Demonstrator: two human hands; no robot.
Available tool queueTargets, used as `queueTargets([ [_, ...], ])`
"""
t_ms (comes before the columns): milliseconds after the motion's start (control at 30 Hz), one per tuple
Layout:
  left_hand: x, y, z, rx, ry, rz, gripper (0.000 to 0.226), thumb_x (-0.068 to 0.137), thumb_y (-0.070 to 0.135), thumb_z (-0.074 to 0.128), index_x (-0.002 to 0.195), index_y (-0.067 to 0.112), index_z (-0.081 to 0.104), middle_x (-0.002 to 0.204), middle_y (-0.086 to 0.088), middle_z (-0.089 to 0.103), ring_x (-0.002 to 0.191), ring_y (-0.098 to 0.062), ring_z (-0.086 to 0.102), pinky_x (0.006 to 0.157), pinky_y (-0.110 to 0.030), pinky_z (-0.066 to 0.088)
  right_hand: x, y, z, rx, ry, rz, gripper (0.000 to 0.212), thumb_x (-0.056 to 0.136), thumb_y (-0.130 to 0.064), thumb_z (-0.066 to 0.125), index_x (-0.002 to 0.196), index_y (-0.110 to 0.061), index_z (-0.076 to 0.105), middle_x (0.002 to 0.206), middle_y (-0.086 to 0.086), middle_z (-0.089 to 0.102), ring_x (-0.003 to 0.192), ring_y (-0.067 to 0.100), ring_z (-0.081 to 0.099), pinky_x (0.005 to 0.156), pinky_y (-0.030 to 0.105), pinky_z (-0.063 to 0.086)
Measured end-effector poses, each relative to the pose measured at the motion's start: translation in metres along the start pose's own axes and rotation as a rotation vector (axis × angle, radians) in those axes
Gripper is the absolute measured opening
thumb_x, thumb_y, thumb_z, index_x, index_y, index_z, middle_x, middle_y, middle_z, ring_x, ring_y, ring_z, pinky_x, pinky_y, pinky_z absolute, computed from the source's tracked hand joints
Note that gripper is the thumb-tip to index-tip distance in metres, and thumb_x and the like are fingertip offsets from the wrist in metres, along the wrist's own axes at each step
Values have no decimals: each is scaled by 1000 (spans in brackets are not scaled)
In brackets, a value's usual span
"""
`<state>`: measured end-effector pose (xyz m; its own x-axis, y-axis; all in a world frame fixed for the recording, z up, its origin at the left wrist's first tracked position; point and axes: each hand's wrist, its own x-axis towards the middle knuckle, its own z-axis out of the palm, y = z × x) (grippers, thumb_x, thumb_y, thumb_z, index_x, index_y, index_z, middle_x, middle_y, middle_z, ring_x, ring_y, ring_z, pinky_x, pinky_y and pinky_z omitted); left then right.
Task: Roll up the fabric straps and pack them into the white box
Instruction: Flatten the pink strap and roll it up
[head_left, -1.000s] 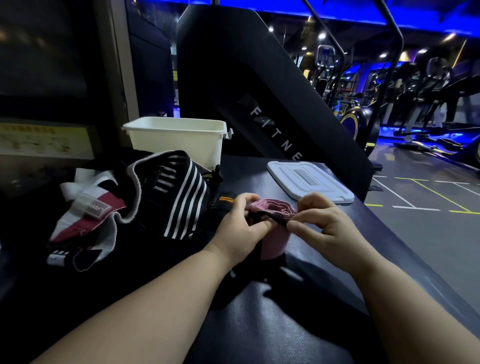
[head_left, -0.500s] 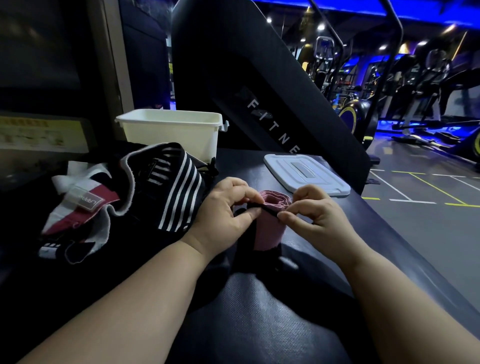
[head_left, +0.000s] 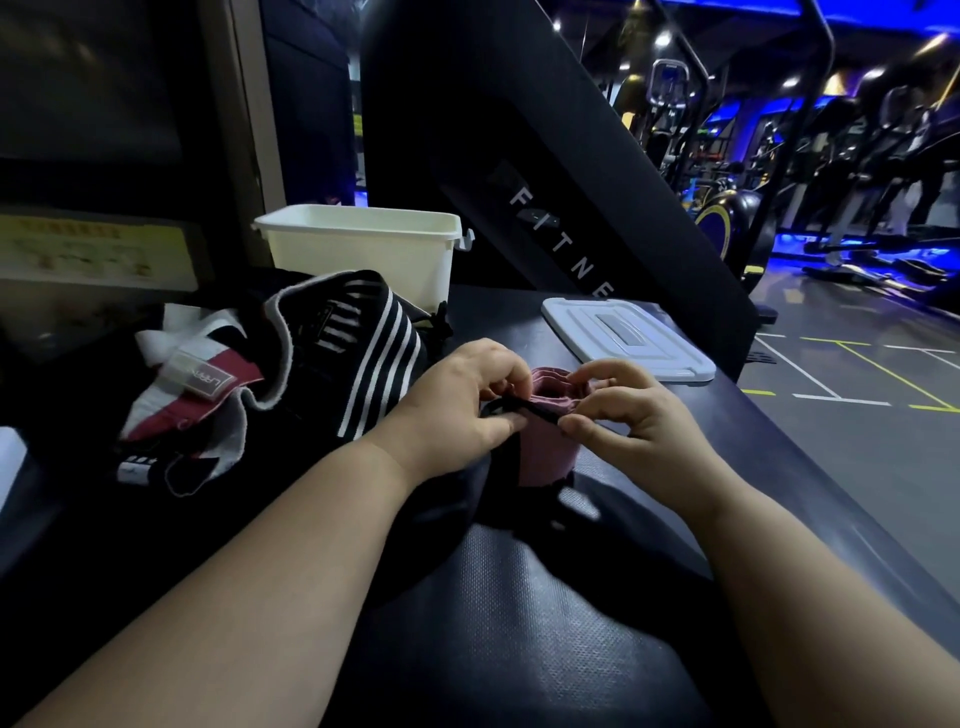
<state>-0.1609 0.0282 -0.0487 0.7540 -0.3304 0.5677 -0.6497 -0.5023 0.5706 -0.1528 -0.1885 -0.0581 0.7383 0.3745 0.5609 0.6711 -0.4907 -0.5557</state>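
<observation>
Nearest, on the dark padded surface (head_left: 519, 597), both hands close on one pink strap (head_left: 548, 452). It is rolled into a short cylinder that stands on end between them, its long axis upright and its open coil facing up. The left hand (head_left: 457, 405) curls its fingers (head_left: 501, 371) over the roll's near-left rim. The right hand (head_left: 634, 421) pinches from the right side. A thin black band (head_left: 535, 408) runs crosswise between the two thumbs, pressed to the roll's front, probably its fastening end. Farther left lies a loose heap of striped straps (head_left: 363, 343). Behind that heap stands the white box (head_left: 363, 254), open, ahead and left of the roll, so the left hand is nearer it. Its lid (head_left: 623, 338) lies flat to the far right.
</observation>
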Motion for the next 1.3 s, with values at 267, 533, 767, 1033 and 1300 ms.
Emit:
queueTargets([
  [267,2,-2,0,65,39,-7,25,71,8,79,85,23,64,96,8,56,82,-3,53,81,-14,40,0,-1,-3,-24,-24,5,9,75,-40,69,67,-37,69,113,-20,57,104,-4,54,85,4,34],
  [533,3,-1,1,138,8,62,18,74,9,73,83,21,62,98,10,53,88,-11,56,84,-27,47,1,1,-1,-77,-5,0,19,76,-42,69,70,-23,73,115,-20,55,97,0,55,84,10,38],
  [767,-5,-3,12,217,195,157,13,73,15,69,85,15,65,97,14,47,80,-6,51,73,-10,41,0,2,0,-44,91,0,2,72,-38,74,74,-37,75,106,-23,55,93,3,59,83,22,46],
  [1033,-5,-9,25,228,280,130,23,75,12,54,91,27,49,93,2,55,83,-20,57,77,-32,49,-1,-1,-3,113,-3,66,18,81,-30,75,76,-47,73,104,-18,55,92,-2,54,89,21,42],
  [1300,-2,-24,21,107,330,-4,26,70,11,63,86,28,51,79,15,50,76,-1,48,74,-13,40,-4,3,0,83,-40,-31,39,79,-25,70,111,-48,68,111,-21,51,101,1,54,94,14,42],
])
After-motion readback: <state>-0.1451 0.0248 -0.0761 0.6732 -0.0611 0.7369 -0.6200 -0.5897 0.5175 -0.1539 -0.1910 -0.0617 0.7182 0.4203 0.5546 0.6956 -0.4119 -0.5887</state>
